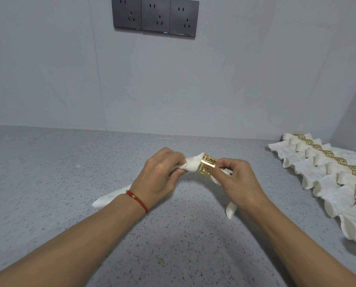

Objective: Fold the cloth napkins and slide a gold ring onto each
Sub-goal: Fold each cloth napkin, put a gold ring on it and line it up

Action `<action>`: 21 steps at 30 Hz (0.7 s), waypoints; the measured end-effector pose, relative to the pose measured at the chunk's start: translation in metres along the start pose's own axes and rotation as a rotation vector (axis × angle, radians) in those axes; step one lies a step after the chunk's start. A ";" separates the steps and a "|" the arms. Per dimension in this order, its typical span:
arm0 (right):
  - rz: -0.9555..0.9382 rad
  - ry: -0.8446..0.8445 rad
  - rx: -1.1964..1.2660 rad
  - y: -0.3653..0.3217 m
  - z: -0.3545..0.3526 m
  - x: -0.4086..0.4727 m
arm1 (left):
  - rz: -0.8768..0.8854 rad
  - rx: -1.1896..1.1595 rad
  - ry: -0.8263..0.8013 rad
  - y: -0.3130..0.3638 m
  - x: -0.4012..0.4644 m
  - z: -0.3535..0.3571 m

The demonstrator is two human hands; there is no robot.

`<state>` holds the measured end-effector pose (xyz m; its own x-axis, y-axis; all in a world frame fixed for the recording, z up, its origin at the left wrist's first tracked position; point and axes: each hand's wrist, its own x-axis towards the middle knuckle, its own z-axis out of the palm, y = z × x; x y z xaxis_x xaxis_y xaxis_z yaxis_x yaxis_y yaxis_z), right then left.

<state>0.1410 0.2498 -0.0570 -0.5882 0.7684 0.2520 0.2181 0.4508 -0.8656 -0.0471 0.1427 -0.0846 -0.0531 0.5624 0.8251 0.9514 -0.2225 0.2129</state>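
Left hand (158, 172) grips napkin (190, 164) end; right hand (238, 181) pinches ring (207, 166) around it, above tabletop (69, 162).

No legible text, brand, number or sign anywhere in view; the middle of three dark wall sockets (156, 15) carries a small lit blue-white mark at its lower right edge, too small to read; tiny marks on the lower edges of the outer two sockets likewise unreadable; the gold ring (207, 166) bears a cut-out key pattern only, no lettering.
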 end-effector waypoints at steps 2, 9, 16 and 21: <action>0.002 0.005 0.000 -0.002 -0.003 0.000 | 0.000 -0.011 -0.013 0.001 0.000 0.000; 0.071 -0.040 0.088 -0.007 -0.011 -0.005 | 0.046 -0.002 -0.069 0.003 0.001 0.003; -0.054 0.025 0.050 -0.001 -0.008 0.001 | -0.197 -0.096 -0.360 0.008 0.021 -0.011; -0.174 -0.020 0.046 -0.002 0.002 -0.004 | -0.244 -0.245 -0.548 0.023 0.039 -0.017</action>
<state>0.1412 0.2451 -0.0570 -0.6295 0.6714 0.3910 0.0761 0.5541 -0.8290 -0.0327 0.1460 -0.0386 -0.0350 0.9305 0.3647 0.8311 -0.1755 0.5277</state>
